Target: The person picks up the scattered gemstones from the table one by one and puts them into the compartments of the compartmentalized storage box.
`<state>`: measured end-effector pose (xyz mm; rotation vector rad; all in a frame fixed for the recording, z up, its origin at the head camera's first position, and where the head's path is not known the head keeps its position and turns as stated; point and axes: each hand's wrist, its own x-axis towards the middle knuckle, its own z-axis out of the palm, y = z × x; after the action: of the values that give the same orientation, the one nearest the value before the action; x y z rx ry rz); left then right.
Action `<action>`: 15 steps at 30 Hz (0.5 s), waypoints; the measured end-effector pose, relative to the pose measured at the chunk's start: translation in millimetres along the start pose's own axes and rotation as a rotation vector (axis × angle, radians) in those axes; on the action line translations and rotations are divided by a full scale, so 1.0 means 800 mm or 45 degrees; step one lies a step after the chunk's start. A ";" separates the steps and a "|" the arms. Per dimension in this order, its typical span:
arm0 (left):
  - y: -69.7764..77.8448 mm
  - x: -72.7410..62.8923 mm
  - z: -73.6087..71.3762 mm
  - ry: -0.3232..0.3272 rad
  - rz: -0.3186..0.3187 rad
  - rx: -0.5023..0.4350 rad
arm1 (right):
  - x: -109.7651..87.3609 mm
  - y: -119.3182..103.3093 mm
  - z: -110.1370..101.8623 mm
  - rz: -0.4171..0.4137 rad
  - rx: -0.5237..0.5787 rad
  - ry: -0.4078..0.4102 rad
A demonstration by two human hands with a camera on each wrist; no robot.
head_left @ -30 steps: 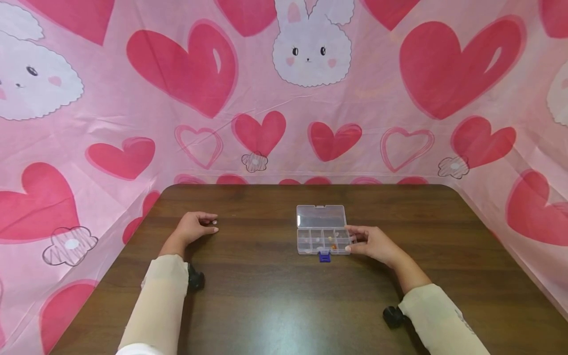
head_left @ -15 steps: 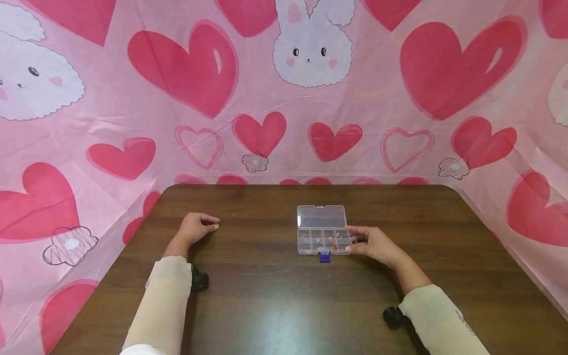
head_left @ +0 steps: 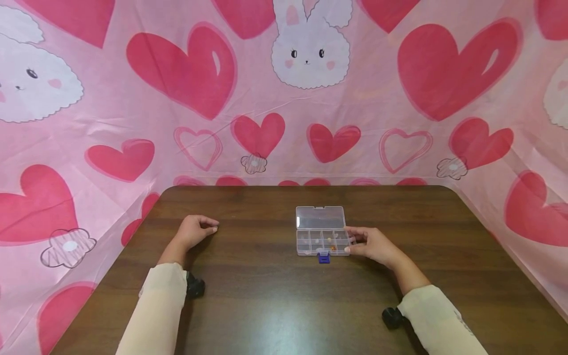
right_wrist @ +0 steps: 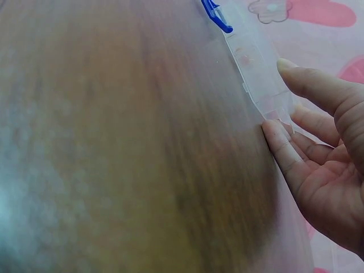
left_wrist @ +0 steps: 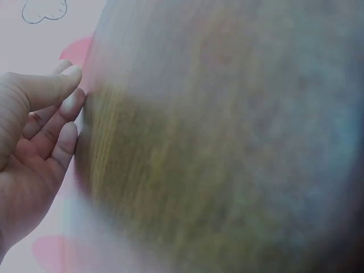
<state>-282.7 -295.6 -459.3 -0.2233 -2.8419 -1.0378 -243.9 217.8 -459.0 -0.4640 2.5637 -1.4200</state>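
A clear compartment box (head_left: 303, 248) with its lid (head_left: 320, 217) raised stands right of the table's middle. Several small pieces, white and orange, lie in its compartments. My right hand (head_left: 372, 244) holds the box's right end, thumb at the front corner and fingers behind; the right wrist view shows the blue latch (right_wrist: 218, 17) on its front. At the left of the table, my left hand (head_left: 192, 232) has its thumb and fingertips drawn together near the tabletop. A small white piece seen there earlier is now hidden, seemingly pinched between them.
The brown wooden table (head_left: 266, 291) ends at a pink cloth backdrop (head_left: 364, 74) printed with hearts and rabbits. Black wrist cameras (head_left: 195, 286) sit under both sleeves.
The left thumb and fingers have come together over the small white piece, which has gone from sight. The right hand and the box have stayed in place.
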 end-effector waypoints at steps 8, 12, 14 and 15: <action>0.003 -0.005 0.000 0.003 0.007 0.001 | 0.001 0.001 0.000 -0.007 -0.001 -0.005; 0.009 -0.008 0.001 -0.021 -0.030 -0.034 | 0.001 0.002 0.000 -0.010 -0.008 -0.004; 0.012 -0.009 0.002 -0.031 -0.037 -0.050 | 0.001 0.002 0.000 -0.012 -0.012 -0.001; 0.014 -0.010 0.002 -0.034 -0.033 -0.056 | 0.001 0.002 0.000 -0.013 -0.012 -0.001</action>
<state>-273.1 -286.8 -454.8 -0.2057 -2.8552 -1.1122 -245.0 218.1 -460.5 -0.4802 2.5722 -1.4110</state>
